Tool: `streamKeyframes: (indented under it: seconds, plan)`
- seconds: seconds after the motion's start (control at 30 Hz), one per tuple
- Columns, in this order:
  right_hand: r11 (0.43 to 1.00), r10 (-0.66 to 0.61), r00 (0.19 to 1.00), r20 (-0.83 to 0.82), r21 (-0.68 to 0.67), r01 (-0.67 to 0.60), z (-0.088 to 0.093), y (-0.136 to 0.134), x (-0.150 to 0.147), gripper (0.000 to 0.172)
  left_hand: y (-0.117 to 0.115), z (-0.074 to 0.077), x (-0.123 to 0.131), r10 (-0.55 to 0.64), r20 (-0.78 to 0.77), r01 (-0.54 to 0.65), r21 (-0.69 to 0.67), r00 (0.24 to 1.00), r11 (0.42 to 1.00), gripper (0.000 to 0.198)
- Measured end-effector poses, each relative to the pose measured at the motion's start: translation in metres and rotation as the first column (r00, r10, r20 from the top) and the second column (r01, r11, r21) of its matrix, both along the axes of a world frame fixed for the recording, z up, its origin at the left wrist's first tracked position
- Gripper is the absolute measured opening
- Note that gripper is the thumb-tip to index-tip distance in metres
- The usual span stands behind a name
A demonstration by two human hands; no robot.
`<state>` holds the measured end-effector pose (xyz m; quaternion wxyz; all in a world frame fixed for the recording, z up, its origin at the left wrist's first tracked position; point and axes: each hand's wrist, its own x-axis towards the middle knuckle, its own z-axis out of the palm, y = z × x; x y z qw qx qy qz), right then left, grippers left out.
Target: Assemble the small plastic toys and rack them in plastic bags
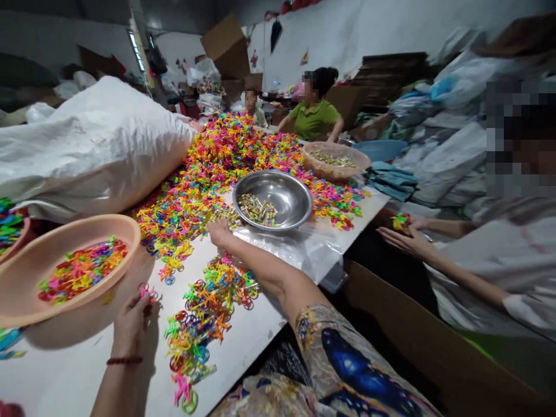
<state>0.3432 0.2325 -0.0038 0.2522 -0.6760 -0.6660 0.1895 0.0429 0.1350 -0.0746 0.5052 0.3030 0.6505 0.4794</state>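
My left hand (131, 327), with a beaded bracelet at its wrist, is closed on small plastic pieces (146, 291), mostly pink with some red. It hovers over the white table (113, 382) to the right of a peach plastic basin (130, 231) part filled with similar coloured pieces. My right hand (220, 234) reaches to the near edge of a big heap of colourful plastic pieces (226, 150), left of a steel bowl (291, 202). Its fingers are curled; what they grip is hidden. A row of loose coloured pieces (204, 310) lies between my arms.
Small striped, tube-like pieces (256, 209) lie in the steel bowl. Clear plastic bags (304, 249) rest by the table edge. A large white sack (99, 145) leans at left. A second peach basin (336, 161) stands behind. Co-workers sit opposite; another person's hands (406, 237) hold pieces at right.
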Motion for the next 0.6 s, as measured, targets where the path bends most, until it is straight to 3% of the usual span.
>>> streamKeyframes:
  seconds: [0.13, 0.23, 0.27, 0.33, 0.37, 0.43, 0.6]
  plan:
    - [1.000, 0.002, 0.937, -0.349, 0.013, 0.002, 0.020, -0.010, -0.023, 0.008, -0.016, 0.028, 0.005, 0.086, 0.354, -0.052, -0.104, 0.931, 0.993, 0.022]
    - [0.993, 0.074, 0.810, -0.582, -0.035, -0.116, 0.028, -0.037, -0.039, 0.012, -0.035, 0.049, 0.007, -0.005, 0.526, -0.014, 0.032, 0.850, 0.999, 0.018]
    - [0.983, 0.101, 0.737, -0.668, -0.047, -0.178, 0.030, -0.049, -0.043, 0.012, -0.042, 0.054, 0.007, -0.014, 0.555, -0.010, 0.040, 0.832, 0.999, 0.021]
    - [0.952, 0.019, 0.377, -0.926, -0.098, -0.289, 0.035, -0.077, -0.047, 0.024, -0.053, 0.061, 0.006, -0.062, 0.590, 0.007, 0.094, 0.805, 0.996, 0.025]
    - [0.931, -0.038, 0.270, -0.962, -0.133, -0.340, 0.037, -0.092, -0.049, 0.030, -0.058, 0.063, 0.006, -0.081, 0.602, 0.017, 0.111, 0.794, 0.994, 0.028]
    - [0.901, -0.129, 0.155, -0.979, -0.181, -0.395, 0.041, -0.122, -0.054, 0.038, -0.068, 0.066, 0.005, -0.115, 0.622, 0.029, 0.147, 0.774, 0.989, 0.034]
    - [0.902, -0.263, 0.040, -0.964, -0.261, -0.343, 0.033, -0.186, -0.077, 0.046, -0.092, 0.071, 0.005, -0.207, 0.695, 0.092, 0.199, 0.689, 0.976, 0.038]
